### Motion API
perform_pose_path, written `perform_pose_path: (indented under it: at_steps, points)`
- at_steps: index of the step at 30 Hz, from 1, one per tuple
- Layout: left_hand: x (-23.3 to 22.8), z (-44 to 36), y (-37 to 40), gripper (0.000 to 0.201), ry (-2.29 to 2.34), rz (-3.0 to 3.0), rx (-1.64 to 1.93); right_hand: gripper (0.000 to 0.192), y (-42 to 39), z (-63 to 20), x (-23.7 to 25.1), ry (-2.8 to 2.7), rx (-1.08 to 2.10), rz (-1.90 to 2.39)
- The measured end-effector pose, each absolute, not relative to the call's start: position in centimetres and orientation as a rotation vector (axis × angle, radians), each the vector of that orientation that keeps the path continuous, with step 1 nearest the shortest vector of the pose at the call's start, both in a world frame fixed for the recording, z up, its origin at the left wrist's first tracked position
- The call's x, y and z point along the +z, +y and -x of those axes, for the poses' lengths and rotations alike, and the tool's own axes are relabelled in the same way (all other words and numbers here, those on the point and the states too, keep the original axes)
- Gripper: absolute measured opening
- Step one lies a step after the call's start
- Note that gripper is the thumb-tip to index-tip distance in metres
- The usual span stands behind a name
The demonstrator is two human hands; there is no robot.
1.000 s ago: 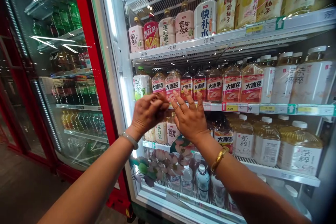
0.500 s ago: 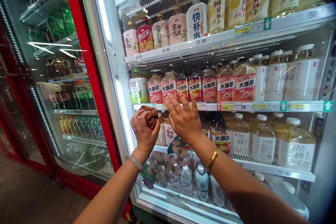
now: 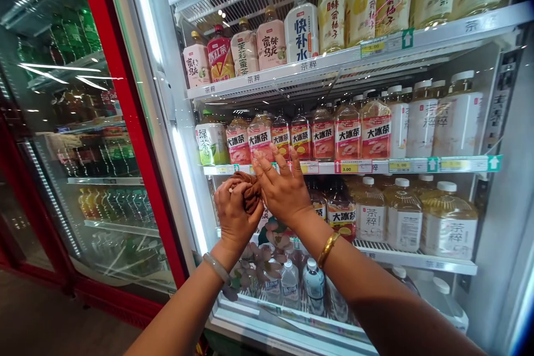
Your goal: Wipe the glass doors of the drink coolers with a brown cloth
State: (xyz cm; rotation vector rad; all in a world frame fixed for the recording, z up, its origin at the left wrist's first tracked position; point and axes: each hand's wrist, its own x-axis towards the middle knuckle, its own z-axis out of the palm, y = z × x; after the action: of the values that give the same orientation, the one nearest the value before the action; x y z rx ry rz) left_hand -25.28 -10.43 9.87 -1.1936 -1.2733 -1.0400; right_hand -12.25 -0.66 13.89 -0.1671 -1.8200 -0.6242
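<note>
A crumpled brown cloth [image 3: 251, 196] is bunched in my left hand [image 3: 233, 211], whose fingers are wrapped around it. Just to the right, my right hand [image 3: 286, 192] is held up with its fingers spread and nothing in it. The two hands are side by side, and the cloth is close to or touching the right hand's edge. Both are in front of a glass-fronted drinks fridge, at the height of the shelf edge [image 3: 375, 166] under the red-labelled tea bottles [image 3: 347, 133]. Whether the right palm presses on the glass is hidden.
Bottled drinks fill several shelves, with pale yellow bottles [image 3: 361, 3] above and large clear-capped jugs [image 3: 448, 219] lower right. A white door frame [image 3: 144, 22] and a red-framed fridge [image 3: 125, 100] stand at the left. Pinkish flower shapes [image 3: 258, 261] show as a reflection.
My left hand has moved right with the cloth, closing the gap to my right hand. The right hand stays spread. The shelves sit farther left in view.
</note>
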Motion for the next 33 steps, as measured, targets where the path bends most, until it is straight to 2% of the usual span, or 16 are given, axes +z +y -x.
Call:
perform_pose_path:
  at_steps: [6, 10, 15, 21, 27, 30, 33]
  points:
    - [11.1, 28.0, -11.6, 0.041, -1.318, 1.253, -0.848, 0.048, -0.6, 12.4, 13.9, -1.821, -0.626, 0.164]
    - [12.5, 28.2, -11.0, 0.041, -1.502, 0.901, -1.096, 0.048, -0.5, 12.5, 13.9, -1.833, -0.646, 0.168]
    - [12.0, 25.2, -10.0, 0.037, -1.522, 0.956, -1.147, 0.047, -0.5, 12.2, 14.2, -1.916, -0.631, 0.153]
    - [13.0, 22.0, -9.4, 0.037, -1.379, 1.198, -0.997, 0.051, 0.3, 9.5, 14.8, -1.971, -0.594, 0.185]
    - [12.0, 18.2, -8.1, 0.045, -1.213, 1.409, -0.719, 0.049, 2.7, 4.3, 14.7, -1.839, -0.736, 0.230]
    - [14.2, 19.0, -7.7, 0.044, -1.170, 1.432, -0.665, 0.048, 3.5, 2.7, 15.6, -1.858, -0.816, 0.192]
    - [19.1, 20.3, -7.0, 0.035, -1.304, 1.150, -0.962, 0.053, 4.0, 2.0, 18.4, -1.885, -0.840, 0.172]
